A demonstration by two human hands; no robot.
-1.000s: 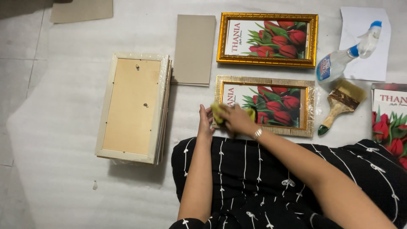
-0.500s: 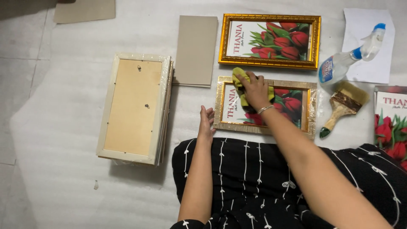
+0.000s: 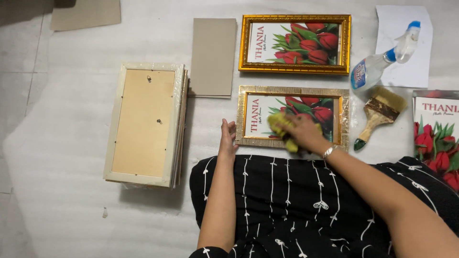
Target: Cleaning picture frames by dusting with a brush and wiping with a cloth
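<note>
While my right hand (image 3: 306, 134) presses its fingers around a yellow cloth (image 3: 282, 128) on the near frame's glass (image 3: 291, 117), the frame's long axis runs sideways beneath them; my left hand (image 3: 228, 139), fingers flat, steadies its left edge.

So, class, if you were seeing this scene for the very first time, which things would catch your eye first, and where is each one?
The eye goes first to the near gold frame with its red tulip picture, where the right hand presses a yellow cloth on the glass while the left hand rests at its left edge. Just above lies a second gold frame. At far left sits a stack of frames, backs up.
</note>
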